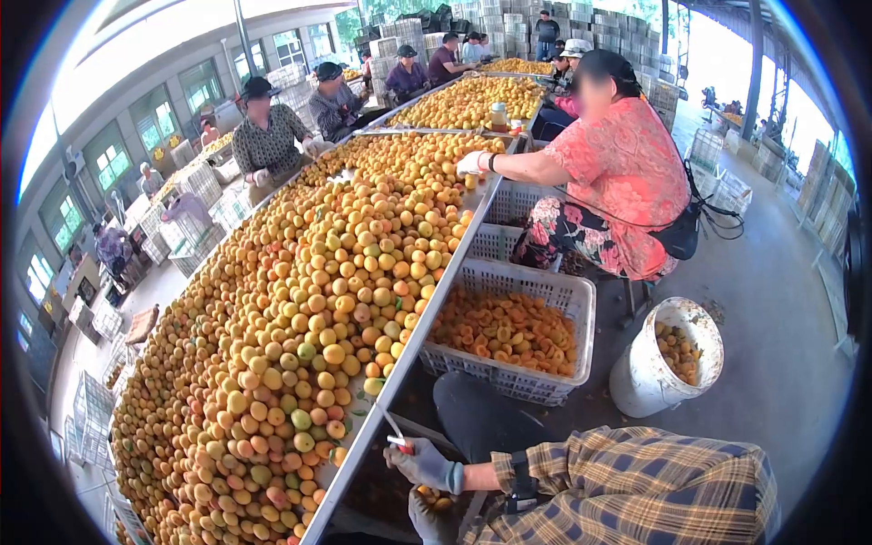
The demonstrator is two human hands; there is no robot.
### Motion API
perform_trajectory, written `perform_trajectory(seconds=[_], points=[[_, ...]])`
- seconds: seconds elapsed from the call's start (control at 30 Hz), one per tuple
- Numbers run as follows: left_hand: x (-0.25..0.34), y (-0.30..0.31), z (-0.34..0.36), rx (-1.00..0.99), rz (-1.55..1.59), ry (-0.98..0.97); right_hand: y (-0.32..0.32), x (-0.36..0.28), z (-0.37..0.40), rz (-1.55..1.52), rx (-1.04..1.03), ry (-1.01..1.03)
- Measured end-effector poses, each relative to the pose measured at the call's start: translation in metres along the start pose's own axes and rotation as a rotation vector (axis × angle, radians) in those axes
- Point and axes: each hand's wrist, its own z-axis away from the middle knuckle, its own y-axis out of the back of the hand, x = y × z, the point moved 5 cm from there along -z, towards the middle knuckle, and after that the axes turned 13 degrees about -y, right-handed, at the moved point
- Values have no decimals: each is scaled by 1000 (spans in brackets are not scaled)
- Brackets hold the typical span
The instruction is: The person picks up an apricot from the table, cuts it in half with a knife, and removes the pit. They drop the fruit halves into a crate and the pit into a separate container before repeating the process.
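Observation:
My right hand point(427, 465), in a grey glove with a dark band at the wrist, is closed around a small knife point(397, 440) with a red and white handle, beside the metal table edge. Just below it, my left hand point(431, 521), also gloved, holds a yellow-orange fruit point(436, 498); its fingers are partly hidden. A large heap of yellow-orange fruit point(300, 336) covers the long table point(413, 350) next to my hands. Beyond my knee, a grey plastic crate point(581, 309) holds halved fruit point(509, 331).
A white bucket point(636, 377) with fruit pieces stands on the floor right of the crate. A co-worker in a pink patterned top point(636, 173) sits farther along, a gloved hand at the table edge. Other people sit across the table. Stacked crates point(518, 32) stand behind.

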Motion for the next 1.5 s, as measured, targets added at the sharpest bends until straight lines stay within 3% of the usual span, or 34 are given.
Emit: perform_trajectory(seconds=[0.03, 0.07, 0.1, 0.13, 0.2, 0.23, 0.27, 0.3, 0.33, 0.37, 0.4, 0.47, 0.53, 0.73, 0.8, 0.87, 0.93, 1.0, 1.07, 1.1, 1.2, 1.23, 1.3, 1.33, 1.4, 1.5], points=[[-4, -9, 2, -90, 353, 200, -6, -6, 3, 126, -75, 158], [-4, -12, -5, -95, 342, 195, -12, -9, 8, 248, -147, 315], [1, -25, -7, 8, 248, 228, -10, 2, 3, 296, -265, 333], [6, -29, -2, 137, 160, 243, -15, -1, 11, 416, -196, 292], [-13, 0, -13, 25, 166, 278, 1, 13, -3, 398, -302, 228], [-15, 3, -13, 103, 152, 203, -6, 6, 4, 269, -287, 93], [-15, 10, -11, 29, 115, 111, -14, -14, 22, 658, -134, 359], [-20, 17, -12, -16, 117, 69, 27, 27, -27, 356, -220, 78], [7, -18, -6, 235, 82, 56, 10, 6, -12, 81, -233, 88], [-11, -7, -8, 155, 202, 72, 16, 11, -24, 88, -192, 189], [-22, 1, -12, 43, 317, 89, 1, 0, -4, 136, -167, 126], [-11, -14, -7, 85, 290, 102, 1, 0, -6, 2, -96, -84], [-3, -21, -3, 69, 382, 123, 1, 1, -9, -173, -97, -164], [-4, -18, -1, 22, 450, 135, -4, 8, -13, -207, -97, -295], [2, -27, 1, 73, 452, 115, -15, 1, -4, 17, -97, -159], [38, -48, 8, 217, 233, -57, -27, 2, 5, 174, -179, -110], [7, -13, -12, 344, 228, -68, -46, -3, 17, 705, -304, 309], [-3, -11, -9, 60, 344, 96, -52, 1, 21, 788, -398, 291], [-3, -11, 1, 25, 458, 138, -52, 7, 19, 811, -483, 407], [2, -16, 9, -24, 562, 195, -36, 15, 9, 661, -389, 105], [20, -26, 20, 12, 668, 255, -27, 23, -3, 96, -338, -160], [13, -19, 20, 17, 673, 251, -20, 26, -10, 99, -339, -167], [-5, -4, 5, -105, 641, 108, 3, 36, -29, -76, -153, -230], [-9, -7, -2, -104, 643, 101, 0, 38, -29, -70, -158, -233], [-14, 10, -12, 398, 319, -46, -5, 35, -23, 92, -102, -78], [29, -3, -1, 318, 236, -5, -27, 21, -21, 101, -154, 102]])
